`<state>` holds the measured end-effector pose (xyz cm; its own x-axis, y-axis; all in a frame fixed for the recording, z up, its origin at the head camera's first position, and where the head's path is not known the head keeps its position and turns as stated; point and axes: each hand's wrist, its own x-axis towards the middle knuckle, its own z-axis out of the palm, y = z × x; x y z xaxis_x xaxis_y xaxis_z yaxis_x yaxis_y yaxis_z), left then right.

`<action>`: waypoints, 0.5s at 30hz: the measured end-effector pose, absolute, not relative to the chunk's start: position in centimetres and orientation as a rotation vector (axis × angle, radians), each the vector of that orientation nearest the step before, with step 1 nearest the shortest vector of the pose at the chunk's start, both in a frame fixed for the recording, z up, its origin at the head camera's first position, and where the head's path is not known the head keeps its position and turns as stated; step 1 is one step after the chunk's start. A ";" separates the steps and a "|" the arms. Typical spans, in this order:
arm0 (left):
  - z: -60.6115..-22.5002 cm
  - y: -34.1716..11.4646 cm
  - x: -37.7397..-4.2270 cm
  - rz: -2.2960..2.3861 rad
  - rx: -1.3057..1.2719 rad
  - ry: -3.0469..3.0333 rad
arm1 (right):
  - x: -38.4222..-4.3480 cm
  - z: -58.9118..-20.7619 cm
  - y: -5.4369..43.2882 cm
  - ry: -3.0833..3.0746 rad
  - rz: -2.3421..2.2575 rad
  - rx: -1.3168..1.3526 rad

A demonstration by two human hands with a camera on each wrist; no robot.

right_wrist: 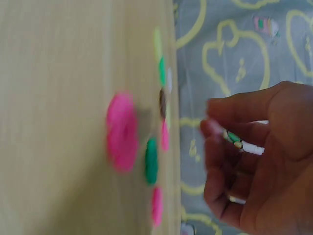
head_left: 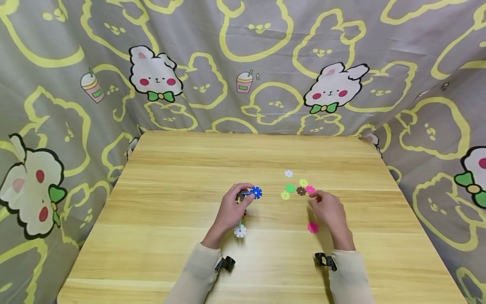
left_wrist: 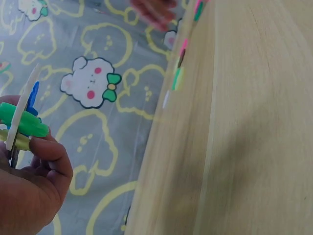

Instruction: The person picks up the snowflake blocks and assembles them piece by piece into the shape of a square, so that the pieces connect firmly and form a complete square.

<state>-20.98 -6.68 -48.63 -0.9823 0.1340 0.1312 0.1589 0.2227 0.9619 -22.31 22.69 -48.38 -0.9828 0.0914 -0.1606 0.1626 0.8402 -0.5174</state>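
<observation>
My left hand holds a cluster of interlocking notched plastic discs above the table. A blue disc stands at the cluster's top and a white disc hangs at its lower end. In the left wrist view, a green disc shows at the fingertips; the palm hides part of the cluster. My right hand hovers above the table with loosely bent fingers and no disc visible in it. In the head view it is near a pink disc on the table. A second pink disc lies nearer the wrist.
Beyond the hands lie a brown disc, a green disc, yellow discs and a white disc. Another green disc shows in the right wrist view. A patterned curtain surrounds the wooden table.
</observation>
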 end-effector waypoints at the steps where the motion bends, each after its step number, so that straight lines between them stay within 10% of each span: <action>1: -48.6 -6.7 -21.0 -1.925 -0.288 -2.440 | -22.2 -48.5 23.1 2.867 -0.788 0.217; 15: -44.6 -6.7 -19.5 -1.879 -0.280 -2.510 | -21.4 -49.6 25.1 2.789 -0.678 0.272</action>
